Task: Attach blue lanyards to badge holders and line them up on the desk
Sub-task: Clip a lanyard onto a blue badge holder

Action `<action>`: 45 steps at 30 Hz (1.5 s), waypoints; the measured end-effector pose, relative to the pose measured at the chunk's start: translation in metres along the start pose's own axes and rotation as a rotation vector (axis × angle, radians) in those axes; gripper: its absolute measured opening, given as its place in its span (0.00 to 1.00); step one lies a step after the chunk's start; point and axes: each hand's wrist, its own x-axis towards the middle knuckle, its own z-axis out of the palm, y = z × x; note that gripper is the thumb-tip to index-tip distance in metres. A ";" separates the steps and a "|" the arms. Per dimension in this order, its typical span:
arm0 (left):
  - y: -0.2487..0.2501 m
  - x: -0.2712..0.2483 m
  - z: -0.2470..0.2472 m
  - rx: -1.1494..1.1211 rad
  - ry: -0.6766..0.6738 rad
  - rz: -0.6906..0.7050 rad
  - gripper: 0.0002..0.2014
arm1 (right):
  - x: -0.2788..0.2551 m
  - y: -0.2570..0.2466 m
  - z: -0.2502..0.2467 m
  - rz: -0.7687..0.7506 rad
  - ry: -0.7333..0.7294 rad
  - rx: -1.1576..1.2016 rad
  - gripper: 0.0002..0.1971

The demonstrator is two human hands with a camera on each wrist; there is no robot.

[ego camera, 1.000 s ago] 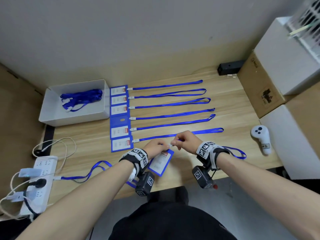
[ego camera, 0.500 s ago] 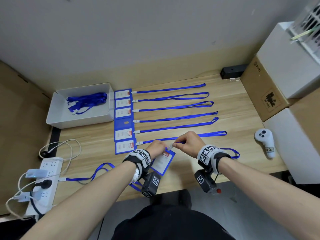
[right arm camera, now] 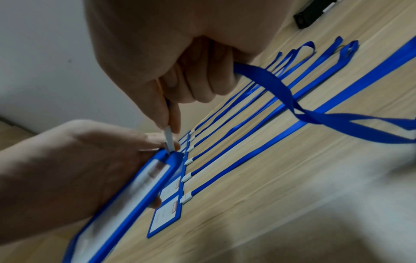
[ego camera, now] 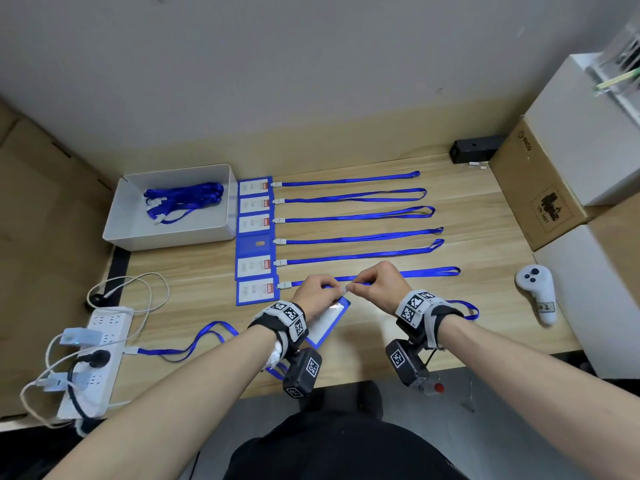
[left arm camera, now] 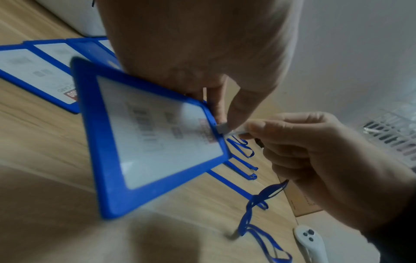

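My left hand (ego camera: 330, 288) pinches the top edge of a blue badge holder (ego camera: 327, 320) and holds it tilted just above the desk's front. The holder (left arm camera: 146, 138) has a white card inside. My right hand (ego camera: 358, 287) pinches the white clip (left arm camera: 225, 129) of a blue lanyard (ego camera: 464, 308) and holds it against the holder's top edge (right arm camera: 167, 153). The strap (right arm camera: 281, 92) trails from the right fist onto the desk. Behind my hands lies a row of several badge holders (ego camera: 256, 237) with lanyards stretched to the right.
A white bin (ego camera: 114, 216) at the back left holds spare lanyards. One loose lanyard (ego camera: 207, 337) lies by the power strip (ego camera: 100, 348) at the front left. A white controller (ego camera: 536, 292) and cardboard box (ego camera: 540, 188) stand on the right, a black device (ego camera: 474, 148) at the back.
Both hands stay together at the holder's top edge with the clip between them. Only the head view has shifted slightly.
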 end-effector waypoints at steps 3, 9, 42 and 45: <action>0.007 -0.001 -0.001 -0.036 -0.007 -0.023 0.09 | -0.002 -0.006 0.001 -0.019 0.009 -0.055 0.10; 0.006 0.004 -0.004 -0.053 -0.021 -0.100 0.06 | -0.001 -0.014 0.000 -0.039 -0.012 -0.169 0.09; -0.016 0.014 -0.058 -0.162 -0.096 0.173 0.10 | 0.024 -0.048 0.020 0.125 -0.066 0.193 0.09; -0.015 0.018 -0.061 -0.099 -0.071 0.188 0.08 | 0.025 -0.057 0.020 0.156 -0.072 0.168 0.10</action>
